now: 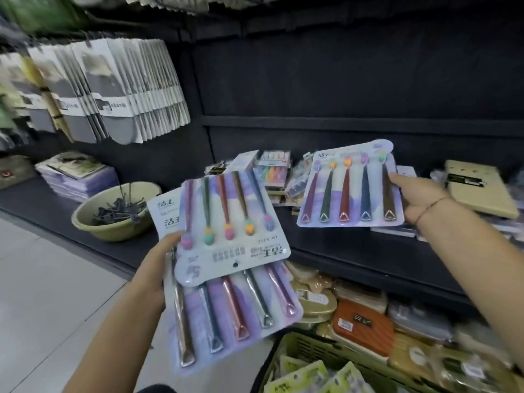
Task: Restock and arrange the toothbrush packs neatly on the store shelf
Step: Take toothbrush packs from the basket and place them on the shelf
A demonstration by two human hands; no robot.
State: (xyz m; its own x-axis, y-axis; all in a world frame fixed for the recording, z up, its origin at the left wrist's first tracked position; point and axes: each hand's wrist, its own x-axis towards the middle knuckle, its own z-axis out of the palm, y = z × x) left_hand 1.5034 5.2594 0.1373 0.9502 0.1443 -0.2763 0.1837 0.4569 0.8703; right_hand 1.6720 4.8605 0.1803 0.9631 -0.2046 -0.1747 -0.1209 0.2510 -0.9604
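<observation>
In front of the dark shelf (354,245), a stack of toothbrush packs (235,316) is gripped at its left edge by the left hand (161,268), thumb on top and fingers hidden beneath. The top pack (226,222) is laid lengthwise with brush heads toward the person. A single pack (348,191) is pinched at its right edge by the right hand (419,199) over the shelf, heads pointed at the back wall.
</observation>
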